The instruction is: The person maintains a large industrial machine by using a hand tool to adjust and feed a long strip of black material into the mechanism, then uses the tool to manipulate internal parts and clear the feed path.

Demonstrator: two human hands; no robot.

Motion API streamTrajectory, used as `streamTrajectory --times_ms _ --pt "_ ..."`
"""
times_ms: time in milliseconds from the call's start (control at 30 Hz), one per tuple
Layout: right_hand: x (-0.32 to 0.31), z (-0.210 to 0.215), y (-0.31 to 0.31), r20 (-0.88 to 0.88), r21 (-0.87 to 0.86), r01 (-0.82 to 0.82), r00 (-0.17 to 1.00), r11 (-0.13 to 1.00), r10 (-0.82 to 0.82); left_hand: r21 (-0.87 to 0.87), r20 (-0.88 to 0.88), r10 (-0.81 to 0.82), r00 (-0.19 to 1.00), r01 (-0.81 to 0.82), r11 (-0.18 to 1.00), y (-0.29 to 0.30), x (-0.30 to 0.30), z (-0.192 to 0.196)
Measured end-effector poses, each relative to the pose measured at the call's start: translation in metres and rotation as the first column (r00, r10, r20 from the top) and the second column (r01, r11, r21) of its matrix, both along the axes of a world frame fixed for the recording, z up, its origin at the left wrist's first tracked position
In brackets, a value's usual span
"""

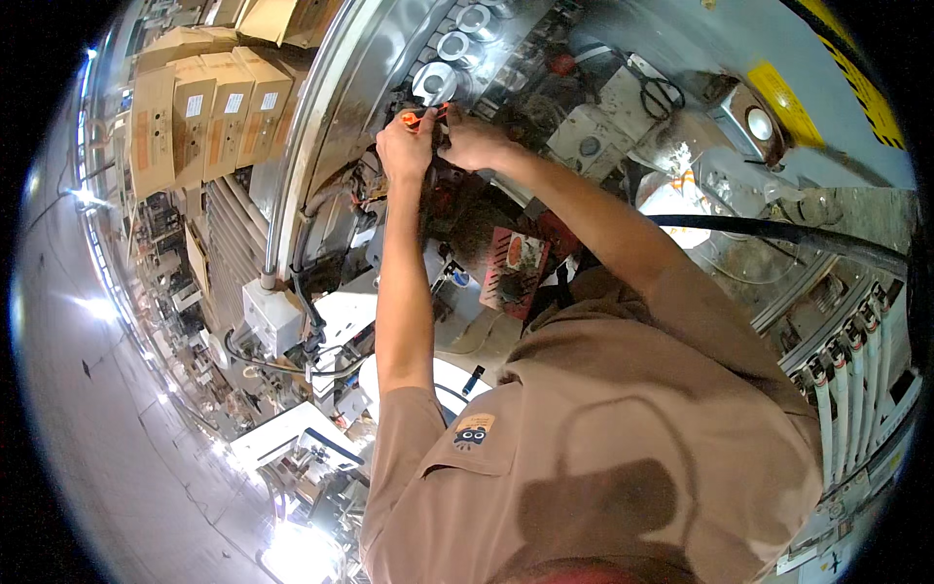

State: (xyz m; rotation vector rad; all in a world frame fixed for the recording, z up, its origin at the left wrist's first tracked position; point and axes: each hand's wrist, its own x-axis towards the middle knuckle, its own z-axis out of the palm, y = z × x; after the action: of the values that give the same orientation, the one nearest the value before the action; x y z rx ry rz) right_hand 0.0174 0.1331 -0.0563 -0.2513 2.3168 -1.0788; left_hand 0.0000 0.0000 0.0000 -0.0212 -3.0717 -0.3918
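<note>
Both my arms reach forward to the far side of a machine. My left hand (403, 153) is closed, with a small bright orange piece (410, 119) showing at its fingertips. Close beside it, my right hand (471, 143) has its fingers bent in at the same spot, where more orange shows. The orange item looks thin; its kind is too small to tell, and the fingers partly hide it. Just beyond my hands stands a shiny metal cylinder (435, 84), with two similar ones behind it in a row. Dark machine parts lie under my hands.
Black-handled scissors (660, 97) lie on the dusty surface to the right. A red slotted panel (516, 271) sits below my right forearm. A black hose (778, 230) crosses at the right. Cardboard boxes (229, 112) stand at the left, beyond a metal frame (297, 175).
</note>
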Motion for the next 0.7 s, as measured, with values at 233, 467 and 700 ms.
streamTrajectory --times_ms 233,467,700 --pt "-0.016 -0.009 -0.001 -0.032 -0.168 0.060 0.997 0.984 -0.066 -0.033 -0.055 -0.034 0.998 0.032 0.999 -0.002 -0.015 0.003" --pt "-0.008 -0.014 0.003 -0.023 -0.179 0.064 0.997 0.982 -0.069 -0.002 -0.046 -0.015 0.999 0.015 1.000 0.008 -0.003 0.005" --pt "-0.005 -0.014 0.007 0.035 -0.207 0.046 0.999 0.977 -0.040 -0.003 -0.054 -0.002 0.999 0.002 1.000 0.010 0.003 0.007"
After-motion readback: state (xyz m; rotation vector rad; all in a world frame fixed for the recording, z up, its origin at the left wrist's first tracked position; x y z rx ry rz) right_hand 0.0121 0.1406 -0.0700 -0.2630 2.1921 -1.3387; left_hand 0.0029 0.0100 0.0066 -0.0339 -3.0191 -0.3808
